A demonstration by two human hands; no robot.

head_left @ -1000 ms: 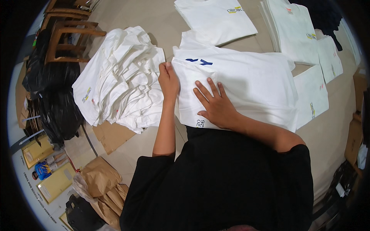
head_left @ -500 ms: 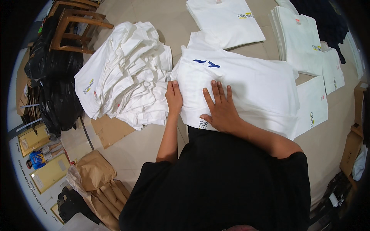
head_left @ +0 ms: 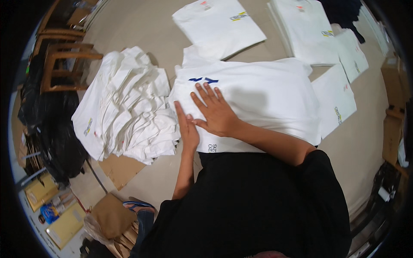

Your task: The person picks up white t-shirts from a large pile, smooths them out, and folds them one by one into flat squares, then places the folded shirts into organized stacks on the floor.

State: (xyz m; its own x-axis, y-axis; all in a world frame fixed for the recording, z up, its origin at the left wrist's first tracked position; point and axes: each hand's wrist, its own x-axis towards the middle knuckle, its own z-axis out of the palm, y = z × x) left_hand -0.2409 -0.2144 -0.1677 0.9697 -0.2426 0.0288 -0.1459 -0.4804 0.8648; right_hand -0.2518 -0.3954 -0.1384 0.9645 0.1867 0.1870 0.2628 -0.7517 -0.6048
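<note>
A white T-shirt lies spread in front of me, partly folded, with dark blue print near its left end. My right hand rests flat on its left part, fingers spread. At the shirt's left edge is my left hand, its fingers stretched out along the fabric and its thumb close to the right thumb. Neither hand grips anything. Left of the shirt sits a loose pile of white T-shirts. A folded white T-shirt lies just beyond.
Stacked folded T-shirts and a single folded one are on the right. Flat cardboard lies under the loose pile. A wooden chair and black plastic bags stand left, cardboard boxes right. A sandalled foot shows lower left.
My left hand has let go of the shirt's left edge and straightened its fingers. The right hand has come closer to it. The view has shifted, and a sandalled foot now shows.
</note>
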